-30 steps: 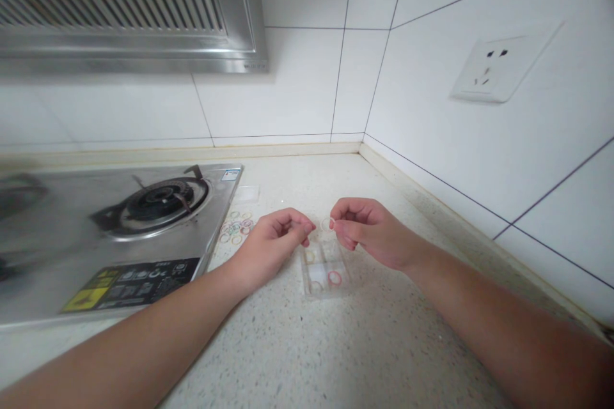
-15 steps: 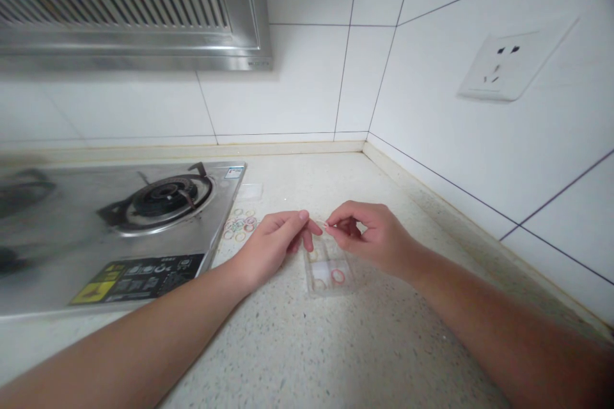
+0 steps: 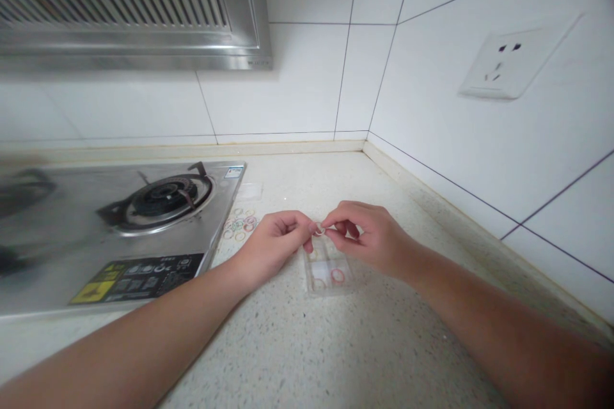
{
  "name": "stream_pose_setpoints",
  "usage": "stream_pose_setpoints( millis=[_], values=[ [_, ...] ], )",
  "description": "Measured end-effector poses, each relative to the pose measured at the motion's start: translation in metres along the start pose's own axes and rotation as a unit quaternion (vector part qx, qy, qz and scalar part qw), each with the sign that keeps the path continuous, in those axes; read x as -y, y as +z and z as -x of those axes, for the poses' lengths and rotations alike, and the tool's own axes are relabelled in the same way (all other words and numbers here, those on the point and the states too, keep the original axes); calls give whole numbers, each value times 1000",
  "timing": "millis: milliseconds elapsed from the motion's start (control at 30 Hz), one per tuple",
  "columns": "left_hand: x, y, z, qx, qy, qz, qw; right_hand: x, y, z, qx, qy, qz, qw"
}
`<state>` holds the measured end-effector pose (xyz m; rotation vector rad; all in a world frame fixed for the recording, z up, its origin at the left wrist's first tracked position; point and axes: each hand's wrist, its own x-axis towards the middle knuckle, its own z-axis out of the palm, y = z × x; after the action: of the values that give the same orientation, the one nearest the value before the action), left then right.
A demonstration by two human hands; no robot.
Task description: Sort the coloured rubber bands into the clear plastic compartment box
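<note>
The left hand and right hand meet fingertip to fingertip, both pinching a small pale ring, partly covered by the fingers and too blurred to make out fully. It sits above the far end of a clear box, which the hands partly hide; a red ring shows inside. Loose rings overlap on the bench, hard to count. The stove is cut off at left.

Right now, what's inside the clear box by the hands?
The clear box shows a red ring at near right and pale rings along the left. The left hand and right hand partly cover its far end; contents there can't be seen.
</note>
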<state>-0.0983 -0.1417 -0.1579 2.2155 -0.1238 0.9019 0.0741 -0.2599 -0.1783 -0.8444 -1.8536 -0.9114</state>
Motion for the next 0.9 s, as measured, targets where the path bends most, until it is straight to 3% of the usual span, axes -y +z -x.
stream_pose_setpoints(
  millis=[400,533,633,733,800,900],
  values=[
    [-1,-3,2,26,48,8,998,-2,-3,3,-14,53,-7,998],
    [-7,-11,6,79,69,-83,991,-5,-4,3,-11,72,-8,997],
    [-10,-14,11,144,95,-212,962,-6,-4,4,8,82,-14,997],
    [-12,-15,12,182,156,-328,914,-5,-5,5,23,85,-22,996],
    [-13,-14,12,201,188,-374,886,-5,-5,5,26,82,-22,996],
    [-14,-13,12,216,207,-393,869,-4,-4,5,31,74,-19,997]
  ],
)
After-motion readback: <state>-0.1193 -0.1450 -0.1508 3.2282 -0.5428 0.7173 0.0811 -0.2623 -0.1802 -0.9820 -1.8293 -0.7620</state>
